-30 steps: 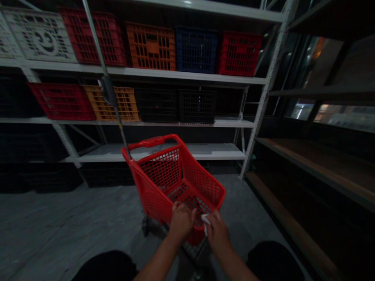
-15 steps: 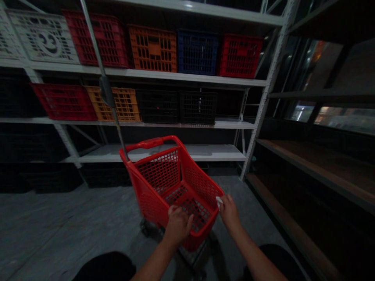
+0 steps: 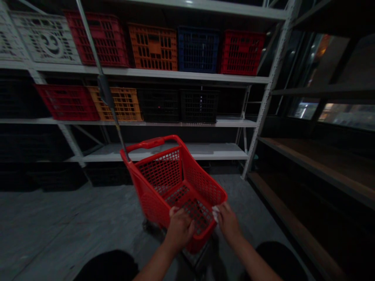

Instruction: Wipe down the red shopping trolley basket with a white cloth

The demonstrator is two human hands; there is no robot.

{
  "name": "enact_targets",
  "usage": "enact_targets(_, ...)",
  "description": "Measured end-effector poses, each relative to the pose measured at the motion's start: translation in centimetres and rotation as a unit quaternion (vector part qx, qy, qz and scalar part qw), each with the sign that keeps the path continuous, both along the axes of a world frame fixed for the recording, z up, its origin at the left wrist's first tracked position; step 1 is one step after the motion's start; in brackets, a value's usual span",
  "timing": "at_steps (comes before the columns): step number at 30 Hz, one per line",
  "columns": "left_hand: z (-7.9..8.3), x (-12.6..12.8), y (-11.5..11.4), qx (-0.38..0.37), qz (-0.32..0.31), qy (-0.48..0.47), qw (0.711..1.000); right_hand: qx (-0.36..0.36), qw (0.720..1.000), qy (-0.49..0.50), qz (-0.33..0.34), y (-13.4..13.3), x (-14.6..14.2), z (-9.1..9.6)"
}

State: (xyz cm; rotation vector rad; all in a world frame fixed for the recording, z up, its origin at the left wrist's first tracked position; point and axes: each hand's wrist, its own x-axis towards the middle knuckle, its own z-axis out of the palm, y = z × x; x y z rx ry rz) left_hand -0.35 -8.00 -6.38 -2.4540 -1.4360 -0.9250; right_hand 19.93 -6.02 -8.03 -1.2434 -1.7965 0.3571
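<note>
My left hand (image 3: 179, 230) has its fingers curled over the near edge of a red mesh-plastic wheeled shopping cart (image 3: 163, 175). My right hand (image 3: 229, 222) pinches what looks like one white cloth (image 3: 215, 213) against it; pretty dark here.

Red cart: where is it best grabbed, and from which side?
Probably by the handle, the thick red bar across the far end of the cart, coming from that far end and over the top. The bar runs unbroken along the top edge, so it likely gives a fuller grip than the mesh walls.
</note>
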Motion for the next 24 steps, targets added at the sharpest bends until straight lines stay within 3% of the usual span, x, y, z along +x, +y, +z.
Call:
enact_targets(4, -0.1, -0.1, -0.2, -0.001, -0.009, -0.012, 1.0, 0.02, 0.998, -0.044, -0.051, 4.5, 3.6, 0.7)
enact_targets(8, 0.1, -0.3, -0.4, -0.002, -0.022, -0.007, 1.0, 0.021, 0.997, -0.051, -0.062, 5.7, 4.3, 0.9)
enact_targets(15, 0.1, -1.6, -0.4, 0.01, -0.05, -0.001, 0.999, 0.025, 0.998, 0.014, -0.047, 0.6, 1.4, 0.2)
enact_targets(24, 0.6, -3.6, 0.1, -0.034, -0.07, 0.041, 0.996, 0.026, 0.997, 0.022, 0.076, -6.3, -6.5, -1.3)
